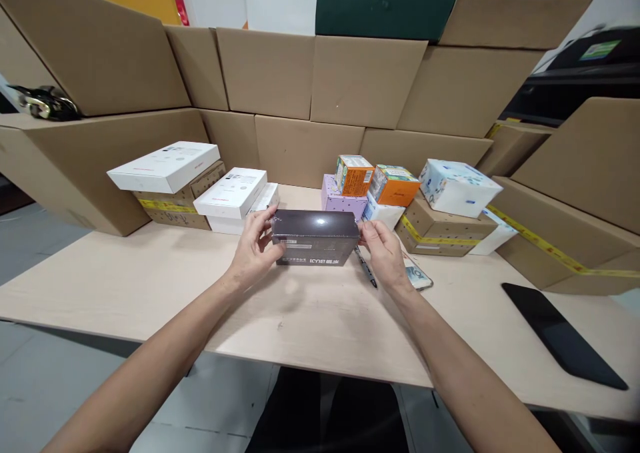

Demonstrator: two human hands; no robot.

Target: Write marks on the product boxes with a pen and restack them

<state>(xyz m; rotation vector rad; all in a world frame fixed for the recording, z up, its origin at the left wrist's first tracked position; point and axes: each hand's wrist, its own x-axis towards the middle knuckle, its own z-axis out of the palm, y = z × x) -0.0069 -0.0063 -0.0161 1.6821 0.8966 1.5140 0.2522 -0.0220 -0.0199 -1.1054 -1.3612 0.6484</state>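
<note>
A dark, shiny box (316, 238) with upside-down white lettering is held between my two hands over the middle of the table. My left hand (254, 248) grips its left end, with the thumb on the near face. At the opposite end, the fingers of my right hand (383, 250) pinch near the top corner of the box. Close to my right hand lie a black pen (367, 269) and a flat item with a printed cover (418, 274), partly hidden by that hand. The far side of the box is out of sight.
White boxes (230, 194) and a brown carton (183, 203) stand at the left. Behind my right hand are orange boxes (395, 188), a purple box (342, 198) and a blue-white box (457, 188) on a taped carton (445, 230). A black tablet (563, 336) lies right; cardboard walls (310, 148) enclose the back.
</note>
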